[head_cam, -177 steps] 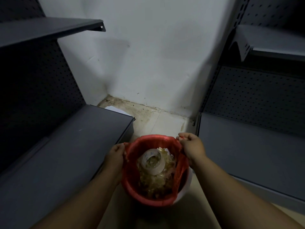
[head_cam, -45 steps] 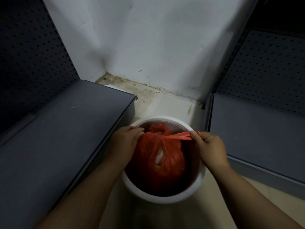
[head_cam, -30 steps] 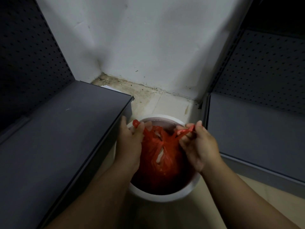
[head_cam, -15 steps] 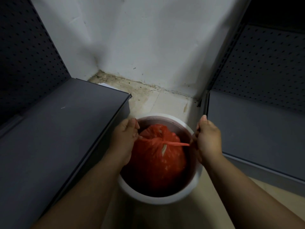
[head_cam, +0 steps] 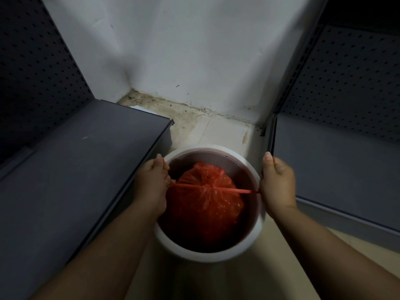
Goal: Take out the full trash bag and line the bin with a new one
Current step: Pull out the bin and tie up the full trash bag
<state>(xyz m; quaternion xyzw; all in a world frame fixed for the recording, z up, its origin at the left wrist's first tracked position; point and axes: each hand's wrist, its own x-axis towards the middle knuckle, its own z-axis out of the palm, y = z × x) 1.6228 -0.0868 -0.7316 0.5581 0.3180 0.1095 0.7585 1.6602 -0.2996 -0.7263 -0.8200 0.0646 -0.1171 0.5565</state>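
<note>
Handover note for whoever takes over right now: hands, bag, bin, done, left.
Left hand: shut on the bag's left tie end.
Right hand: shut on the right tie end; both ends pulled taut across the knot.
Red bag: closed at the top, sitting inside the white bin, on the floor between two grey shelves.
Done: bag gathered and knotted.
Left: lift bag out, carry it off, fit a new liner. No new liner in view.

One white bin (head_cam: pixel 208 254), one red trash bag (head_cam: pixel 205 204), two hands.
Inside the bin: the bag. At its rim: one left hand (head_cam: pixel 152 187), one right hand (head_cam: pixel 278 187). Flanking it: two grey shelves (head_cam: pixel 75 169).
</note>
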